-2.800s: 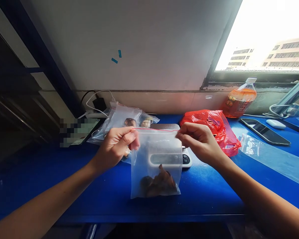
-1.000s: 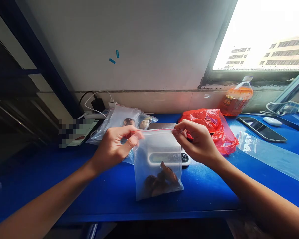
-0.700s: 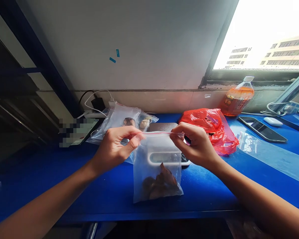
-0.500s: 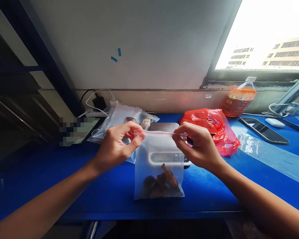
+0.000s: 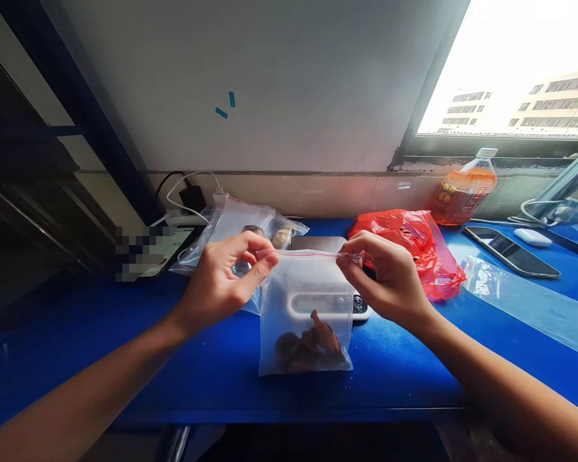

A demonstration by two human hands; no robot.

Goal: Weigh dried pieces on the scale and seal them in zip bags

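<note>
A frosted zip-lock bag [image 5: 289, 289] with a red seal line hangs upright between my hands. My left hand [image 5: 234, 266] pinches its upper left corner between thumb and forefinger. The upper right corner is pinched in my right hand [image 5: 383, 269]. Several brown, dried-looking pieces [image 5: 313, 346] lie at the bottom of the bag; their kind is blurred by the plastic. Directly behind the bag stands a kitchen scale [image 5: 361, 308], mostly hidden, with its grey plate [image 5: 318, 243] showing above the seal.
More filled zip-lock bags [image 5: 241, 215] lie behind my left hand. A crumpled red plastic bag [image 5: 395, 228] is behind my right hand. Farther right are a drink bottle [image 5: 465, 192], a phone [image 5: 513, 252], a white earbud case [image 5: 532, 237] and a flat clear bag [image 5: 534, 305] on the blue desk [image 5: 149, 366].
The bag's lower edge has risen slightly in view. Both hands keep their pinch on the top corners, and my right hand has shifted a little to the right.
</note>
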